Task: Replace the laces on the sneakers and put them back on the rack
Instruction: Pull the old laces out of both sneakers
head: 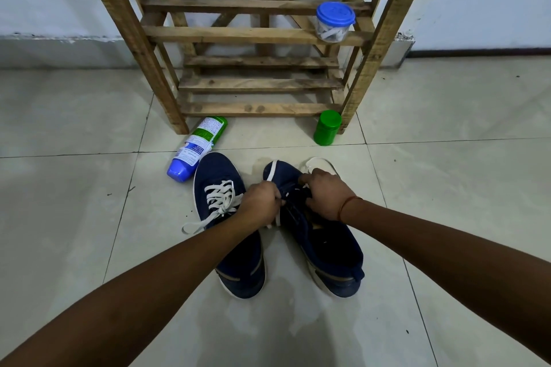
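Both sneakers stand on the floor tiles in front of the wooden rack (259, 36), toes toward it and heels toward the person. The left sneaker (214, 170) already carries its lace. The work is on the right sneaker (325, 244), whose long axis runs from the person to the rack, with the toe leaning a little to the left.

The left hand (262, 202) and the right hand (326, 195) sit on the two sides of its tongue, close together, so the white lace (272, 172) must pass crosswise between them. The left hand's fingers are curled and pinch the lace; one strand goes forward over the toe, and another comes out under the hand. The right hand's fingers are also curled down on the lace at the eyelets, though the exact pinch is hidden. A loose loop lies on the tiles just beyond the right hand. I judge that the next eyelets are toward the person, equally near to both hands.
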